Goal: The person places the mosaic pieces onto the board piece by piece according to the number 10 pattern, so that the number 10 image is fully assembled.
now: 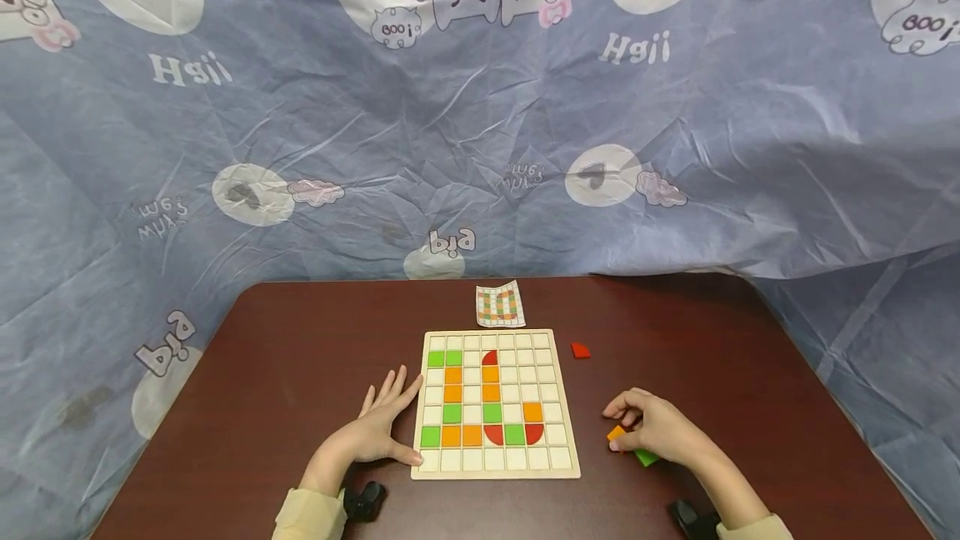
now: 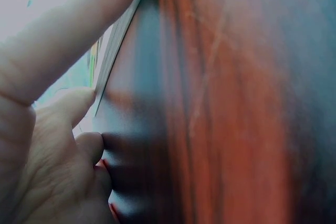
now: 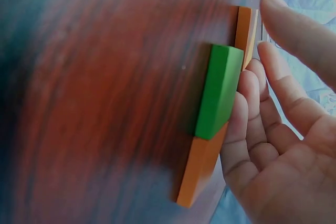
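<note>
A pale wooden grid board [image 1: 497,475] lies mid-table, holding green and orange squares and red quarter-circles. My left hand [image 1: 375,427] is spread at its left side, thumb and a fingertip touching the edge; the left wrist view shows the thumb [image 2: 68,35] close by. My right hand [image 1: 654,429] is low over loose tiles to the board's right. Its thumb and forefinger are apart around an orange tile [image 1: 616,433], with a green tile [image 1: 647,457] beneath the hand. In the right wrist view, curled fingers sit beside the green tile [image 3: 218,93] and another orange tile [image 3: 198,171].
Behind the board stands a small printed pattern card [image 1: 500,305]. A loose red quarter-circle tile [image 1: 580,350] lies right of the board. A patterned blue-grey cloth [image 1: 465,123] hangs behind the dark wooden table [image 1: 315,340].
</note>
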### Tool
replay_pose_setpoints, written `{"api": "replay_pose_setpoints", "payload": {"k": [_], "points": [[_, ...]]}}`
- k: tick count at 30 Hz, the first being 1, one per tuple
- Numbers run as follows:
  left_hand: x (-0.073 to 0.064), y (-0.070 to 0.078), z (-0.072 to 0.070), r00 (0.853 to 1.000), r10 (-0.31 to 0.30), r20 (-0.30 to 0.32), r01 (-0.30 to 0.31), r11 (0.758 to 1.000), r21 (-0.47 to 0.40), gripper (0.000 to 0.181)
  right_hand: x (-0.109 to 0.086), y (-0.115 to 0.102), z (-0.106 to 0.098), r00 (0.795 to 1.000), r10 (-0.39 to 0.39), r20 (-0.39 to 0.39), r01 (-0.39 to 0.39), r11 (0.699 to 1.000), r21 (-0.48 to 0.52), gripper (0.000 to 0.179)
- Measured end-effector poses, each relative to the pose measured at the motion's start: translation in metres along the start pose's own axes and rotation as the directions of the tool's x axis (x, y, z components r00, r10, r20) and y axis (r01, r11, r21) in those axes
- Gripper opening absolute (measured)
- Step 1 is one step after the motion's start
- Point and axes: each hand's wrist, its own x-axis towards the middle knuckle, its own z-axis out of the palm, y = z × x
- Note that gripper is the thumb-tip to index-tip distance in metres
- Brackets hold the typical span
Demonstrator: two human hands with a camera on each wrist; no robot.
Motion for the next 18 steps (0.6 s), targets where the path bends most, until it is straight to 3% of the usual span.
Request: {"api": "replay_pose_setpoints", "payload": {"k": [7,18], "points": [[-0.003,-0.001,0.000,1.000,0.018,0.009,-0.017,0.999,-0.033,0.123,-0.003,-0.003,0.003,0.999,-0.039,-0.006,0.038,0.996,-0.079,0.033],[-0.001,0.003,-0.002,1.000,0.006,0.009,-0.006,1.000,-0.003,0.119,0.003,-0.012,0.007,0.992,0.055,-0.111,-0.071,0.987,-0.146,0.033]]}}
